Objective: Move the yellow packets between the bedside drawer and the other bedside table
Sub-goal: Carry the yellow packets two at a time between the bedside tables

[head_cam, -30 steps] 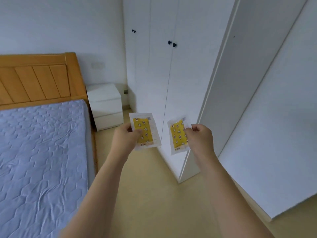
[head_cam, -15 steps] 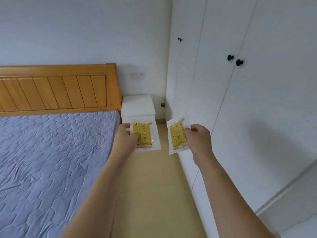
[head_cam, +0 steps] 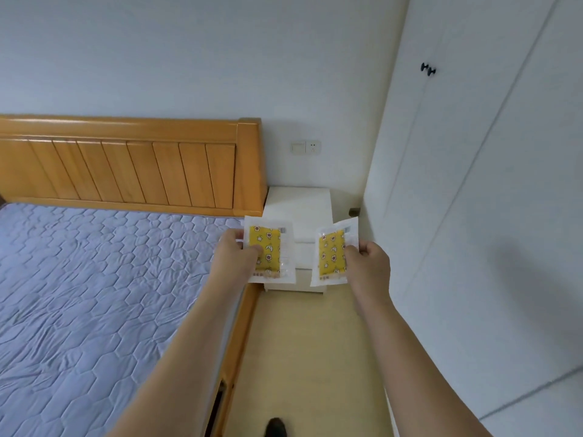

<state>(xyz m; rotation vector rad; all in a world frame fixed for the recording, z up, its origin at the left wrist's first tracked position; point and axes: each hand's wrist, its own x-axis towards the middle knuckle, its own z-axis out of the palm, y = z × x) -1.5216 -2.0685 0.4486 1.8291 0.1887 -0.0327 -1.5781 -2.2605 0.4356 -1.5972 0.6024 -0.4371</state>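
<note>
Before the bedside table [head_cam: 298, 203], each hand's grip pinches one yellow packet [head_cam: 267, 249].

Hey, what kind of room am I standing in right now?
Most likely a bedroom: a bed with a wooden headboard, a white bedside table next to it, and a white wardrobe along the right wall.

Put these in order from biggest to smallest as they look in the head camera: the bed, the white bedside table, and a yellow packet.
1. bed
2. white bedside table
3. yellow packet

The packet is much nearer the camera, so it looks bigger than it really is.
</note>
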